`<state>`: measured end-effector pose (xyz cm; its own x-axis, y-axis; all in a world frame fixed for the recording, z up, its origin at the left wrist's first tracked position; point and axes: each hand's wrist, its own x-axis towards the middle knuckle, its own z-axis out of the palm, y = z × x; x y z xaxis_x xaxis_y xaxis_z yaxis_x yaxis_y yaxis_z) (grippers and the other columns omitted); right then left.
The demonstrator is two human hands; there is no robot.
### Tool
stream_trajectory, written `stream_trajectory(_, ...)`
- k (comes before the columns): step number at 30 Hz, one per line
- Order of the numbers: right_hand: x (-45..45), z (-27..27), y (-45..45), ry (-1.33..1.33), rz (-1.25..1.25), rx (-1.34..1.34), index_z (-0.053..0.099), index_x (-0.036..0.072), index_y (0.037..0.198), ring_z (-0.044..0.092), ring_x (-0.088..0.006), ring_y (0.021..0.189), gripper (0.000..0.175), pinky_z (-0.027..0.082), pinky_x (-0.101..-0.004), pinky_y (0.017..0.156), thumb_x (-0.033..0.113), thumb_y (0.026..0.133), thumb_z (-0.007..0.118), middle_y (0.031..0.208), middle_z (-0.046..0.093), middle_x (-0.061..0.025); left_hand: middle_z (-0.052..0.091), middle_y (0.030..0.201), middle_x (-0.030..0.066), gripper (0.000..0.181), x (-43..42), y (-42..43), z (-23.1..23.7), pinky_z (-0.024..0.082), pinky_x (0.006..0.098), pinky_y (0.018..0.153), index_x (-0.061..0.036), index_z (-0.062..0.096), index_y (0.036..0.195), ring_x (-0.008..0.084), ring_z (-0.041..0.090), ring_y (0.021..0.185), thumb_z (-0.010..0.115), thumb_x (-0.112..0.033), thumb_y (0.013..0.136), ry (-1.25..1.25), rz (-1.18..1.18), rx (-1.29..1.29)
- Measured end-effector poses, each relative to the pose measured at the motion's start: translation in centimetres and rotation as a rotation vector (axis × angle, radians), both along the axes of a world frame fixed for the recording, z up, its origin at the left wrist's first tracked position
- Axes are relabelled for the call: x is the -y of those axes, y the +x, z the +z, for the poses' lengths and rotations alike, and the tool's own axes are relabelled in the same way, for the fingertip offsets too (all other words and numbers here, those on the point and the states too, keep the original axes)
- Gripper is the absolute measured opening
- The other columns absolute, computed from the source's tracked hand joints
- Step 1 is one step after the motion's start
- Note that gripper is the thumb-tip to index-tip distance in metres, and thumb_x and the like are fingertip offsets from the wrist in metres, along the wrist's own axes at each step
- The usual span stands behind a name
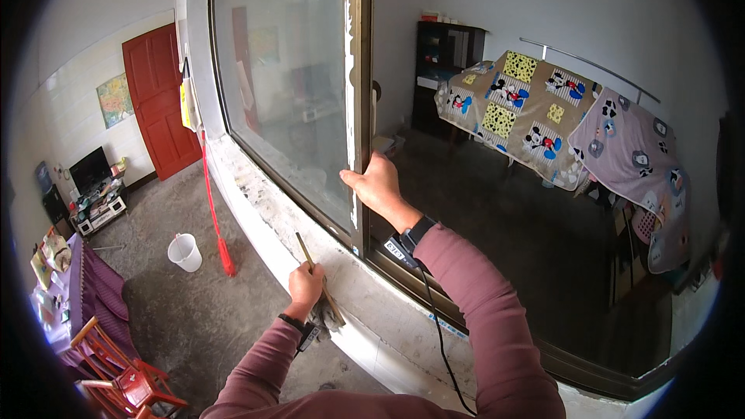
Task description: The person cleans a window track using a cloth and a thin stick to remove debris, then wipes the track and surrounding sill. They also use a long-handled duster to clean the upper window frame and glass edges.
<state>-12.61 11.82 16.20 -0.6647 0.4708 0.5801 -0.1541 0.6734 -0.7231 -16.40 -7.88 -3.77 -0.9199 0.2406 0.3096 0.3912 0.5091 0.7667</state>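
Note:
My left hand [305, 285] grips a thin brownish rod [303, 245] slantwise over the windowsill [279, 209]. A grey cloth [327, 315] hangs by the rod's lower part, just below that hand; how it is held is partly hidden. My right hand [379, 186] clasps the upright edge of a sliding window's metal frame [362, 99], with the thumb on the near side and the other fingers hidden behind it. White paint or residue in a ragged strip runs down the frame beside the glass pane [285, 81].
Below the sill stand a white bucket [185, 253] and a red-handled broom or mop [226, 259]. A wooden chair [131, 381] and a table with a purple cloth [99, 285] are at left. Through the window opening, patterned blankets [524, 105] cover furniture. A black cable [439, 337] trails from my right wrist.

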Motion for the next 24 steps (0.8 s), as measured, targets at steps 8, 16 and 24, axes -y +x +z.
stream_trajectory(8, -0.3, -0.2, -0.1, 0.080, -0.014, -0.041, 0.060, -0.002, 0.096, 0.065, -0.0380, 0.088, 0.038, 0.052, -0.0426, 0.078, 0.024, 0.072, 0.075, 0.094, 0.065, -0.0216, 0.061, 0.062, 0.0215, 0.032, -0.1, -0.4, -0.4, 0.050, 0.0427, 0.062, 0.0040, 0.063, 0.072, 0.0369, 0.064, 0.062, 0.062, -0.026, 0.082, 0.070, -0.009, -0.035)
stream_trajectory(16, -0.3, -0.7, 0.2, 0.091, -0.007, -0.047, 0.054, -0.001, 0.105, 0.059, -0.0358, 0.096, 0.044, 0.048, -0.0408, 0.084, 0.024, 0.076, 0.076, 0.100, 0.059, -0.0212, 0.063, 0.068, 0.0222, 0.034, -0.1, -0.8, -0.7, 0.050, 0.0445, 0.065, 0.0022, 0.065, 0.075, 0.0392, 0.065, 0.067, 0.062, -0.031, 0.081, -0.001, -0.006, 0.005)
stream_trajectory(24, -0.3, -0.7, 0.8, 0.087, -0.026, -0.135, 0.044, -0.001, 0.115, 0.049, -0.0383, 0.106, 0.064, 0.046, -0.0455, 0.087, 0.031, 0.073, 0.079, 0.113, 0.047, -0.0236, 0.064, 0.068, 0.0222, 0.035, -0.1, -1.1, -1.0, 0.051, 0.0436, 0.066, 0.0028, 0.066, 0.078, 0.0378, 0.065, 0.067, 0.062, -0.032, 0.081, -0.019, 0.014, -0.002)
